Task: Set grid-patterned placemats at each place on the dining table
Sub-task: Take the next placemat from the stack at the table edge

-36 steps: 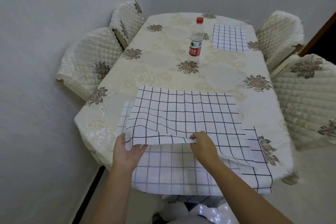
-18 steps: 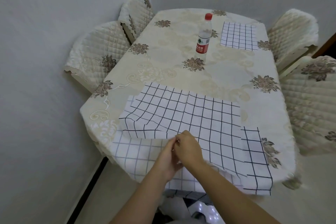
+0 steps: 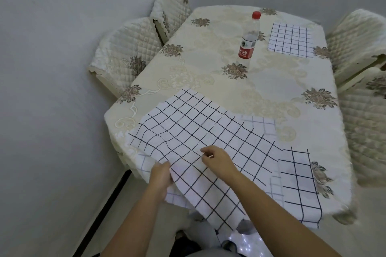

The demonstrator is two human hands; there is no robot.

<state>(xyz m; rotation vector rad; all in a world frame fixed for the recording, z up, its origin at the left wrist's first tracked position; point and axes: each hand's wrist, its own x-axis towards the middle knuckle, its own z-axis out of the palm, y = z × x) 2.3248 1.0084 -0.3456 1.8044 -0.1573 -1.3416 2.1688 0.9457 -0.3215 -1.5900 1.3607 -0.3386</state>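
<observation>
The main risk sits at the near edge of the desk [image 3: 208, 64], which wears a cream tablecloth with brown flower motifs. The top placemat [image 3: 208, 131] — a white cloth rectangle crossed by a thin dark grid — lies skewed on a stack of placemats [image 3: 298, 183] of the same kind. Both it and the stack hang over that near edge. If the top one is dragged rather than lifted, it could rub on the sheets below, pull them along and tip the stack to the floor. A one-sided pull could also land the mat crooked or creased at its place. A wide swing toward the far end might knock the clear plastic water bottle [image 3: 247, 45] with the red cap and label, which stands upright mid-desk.

The left hand [image 3: 160, 175] holds the mat's near-left edge, fingers curled round the cloth. The right hand [image 3: 219, 160] lies on top of the mat just beside it, fingers bent. I cannot tell whether they pinch the cloth or only press on it.

The mat looks limp and light. A ripple runs through its left part, bending the grid lines, and the overhanging part sags. A matching far placemat [image 3: 291, 40] lies flat at the far right place, in front of one of the cream quilted chairs [image 3: 355, 35] — so most of the setting seems yet to do.
</observation>
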